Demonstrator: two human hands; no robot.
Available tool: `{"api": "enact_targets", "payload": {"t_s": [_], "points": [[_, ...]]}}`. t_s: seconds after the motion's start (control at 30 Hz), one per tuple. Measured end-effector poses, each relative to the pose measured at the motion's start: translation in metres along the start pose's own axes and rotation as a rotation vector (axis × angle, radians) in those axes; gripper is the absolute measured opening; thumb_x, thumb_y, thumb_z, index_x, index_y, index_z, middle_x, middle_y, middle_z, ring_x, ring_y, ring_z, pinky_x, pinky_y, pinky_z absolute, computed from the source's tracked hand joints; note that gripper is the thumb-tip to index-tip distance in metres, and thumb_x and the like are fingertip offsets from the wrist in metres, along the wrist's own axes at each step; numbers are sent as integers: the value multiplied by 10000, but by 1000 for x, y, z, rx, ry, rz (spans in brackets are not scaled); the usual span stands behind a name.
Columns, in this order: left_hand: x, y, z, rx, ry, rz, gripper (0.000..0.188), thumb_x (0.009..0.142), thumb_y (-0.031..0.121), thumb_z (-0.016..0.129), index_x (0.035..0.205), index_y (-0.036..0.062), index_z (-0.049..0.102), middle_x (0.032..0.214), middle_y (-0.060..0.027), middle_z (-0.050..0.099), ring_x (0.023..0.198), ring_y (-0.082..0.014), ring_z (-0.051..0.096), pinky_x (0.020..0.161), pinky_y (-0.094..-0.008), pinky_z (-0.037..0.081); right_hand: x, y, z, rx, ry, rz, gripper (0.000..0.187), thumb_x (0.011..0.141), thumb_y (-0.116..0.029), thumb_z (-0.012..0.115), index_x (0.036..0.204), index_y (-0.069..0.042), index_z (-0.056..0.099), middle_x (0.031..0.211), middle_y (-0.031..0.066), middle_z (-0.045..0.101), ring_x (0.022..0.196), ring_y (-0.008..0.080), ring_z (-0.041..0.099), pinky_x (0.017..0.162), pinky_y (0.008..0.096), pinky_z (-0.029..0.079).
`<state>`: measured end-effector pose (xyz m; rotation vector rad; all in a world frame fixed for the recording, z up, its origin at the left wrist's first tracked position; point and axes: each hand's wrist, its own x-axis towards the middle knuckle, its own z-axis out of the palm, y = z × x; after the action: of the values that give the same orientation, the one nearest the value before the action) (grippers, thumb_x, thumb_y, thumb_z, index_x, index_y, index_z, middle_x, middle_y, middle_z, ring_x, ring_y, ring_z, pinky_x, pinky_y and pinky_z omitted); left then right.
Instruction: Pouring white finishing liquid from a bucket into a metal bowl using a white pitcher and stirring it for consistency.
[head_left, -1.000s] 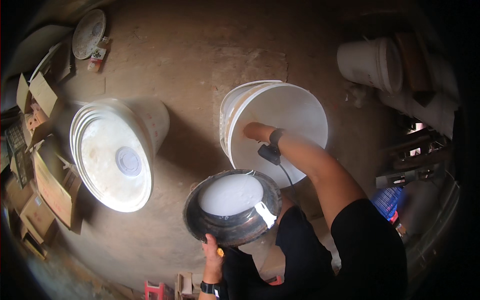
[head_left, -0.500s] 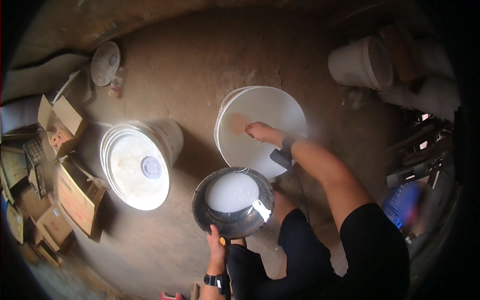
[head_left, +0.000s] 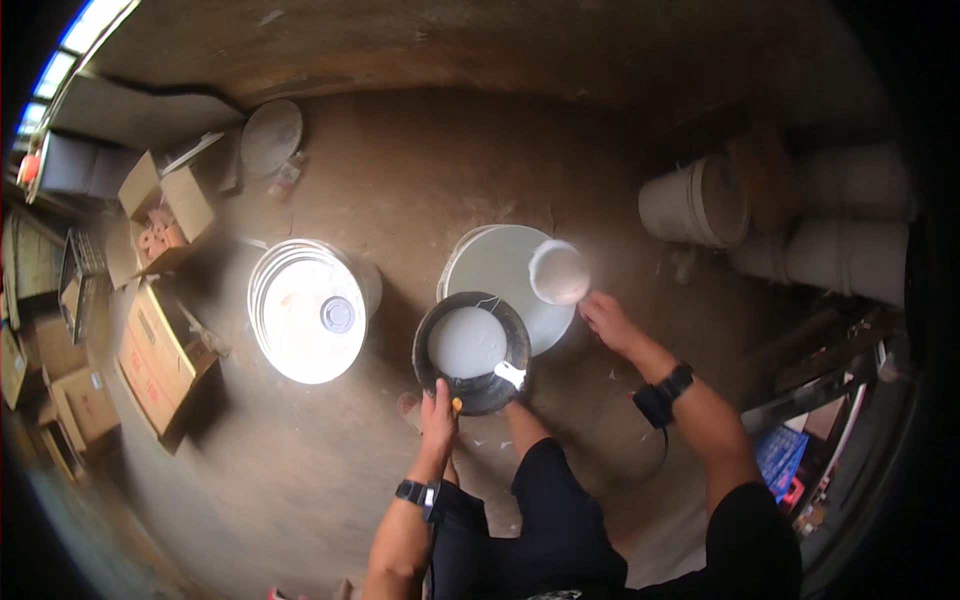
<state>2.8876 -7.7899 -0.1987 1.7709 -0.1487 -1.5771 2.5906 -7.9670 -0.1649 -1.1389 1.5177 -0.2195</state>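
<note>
My right hand is closed round the handle of a round scoop, its bowl coated in white liquid. The scoop hangs over the right side of a large white bucket holding pale liquid. With my left hand I grip the near rim of a black bowl. White liquid fills much of this bowl, which overlaps the bucket's near edge in view. A white paint-smeared piece, perhaps a brush, rests at the bowl's right rim. A small yellow tip shows beside my left hand.
A lidded white bucket stands to the left. Cardboard boxes and an open carton line the far left. More white buckets stand at the back right. A round lid lies at the back left.
My right hand has lifted the scoop out of the bucket's liquid and moved right with it. The view has shifted; the black bowl stays in my left hand.
</note>
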Motion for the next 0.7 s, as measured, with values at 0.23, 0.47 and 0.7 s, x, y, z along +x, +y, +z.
{"api": "enact_targets", "payload": {"t_s": [0.23, 0.47, 0.7], "points": [[15, -13, -3, -206, -112, 101, 385, 971, 417, 456, 1156, 82, 489, 873, 0, 493, 726, -89, 417, 632, -251, 325, -147, -103, 43, -408, 208, -306, 259, 911, -237, 533, 837, 8, 568, 752, 176, 563, 684, 327, 545, 621, 380, 420], [1, 5, -10, -266, -227, 66, 462, 962, 421, 480, 1222, 39, 489, 1074, -64, 579, 984, -130, 520, 865, -278, 423, -228, -164, 99, -714, 387, -535, 97, 853, -133, 553, 858, -36, 561, 784, 164, 480, 711, 386, 521, 620, 440, 419], [-10, 11, -21, -237, -170, 210, 449, 959, 442, 477, 1188, 56, 490, 1005, -43, 574, 828, -95, 500, 665, -237, 429, -267, -198, 118, -921, 582, -682, 87, 778, -82, 596, 861, -59, 583, 787, 144, 471, 676, 365, 539, 565, 431, 432]]}}
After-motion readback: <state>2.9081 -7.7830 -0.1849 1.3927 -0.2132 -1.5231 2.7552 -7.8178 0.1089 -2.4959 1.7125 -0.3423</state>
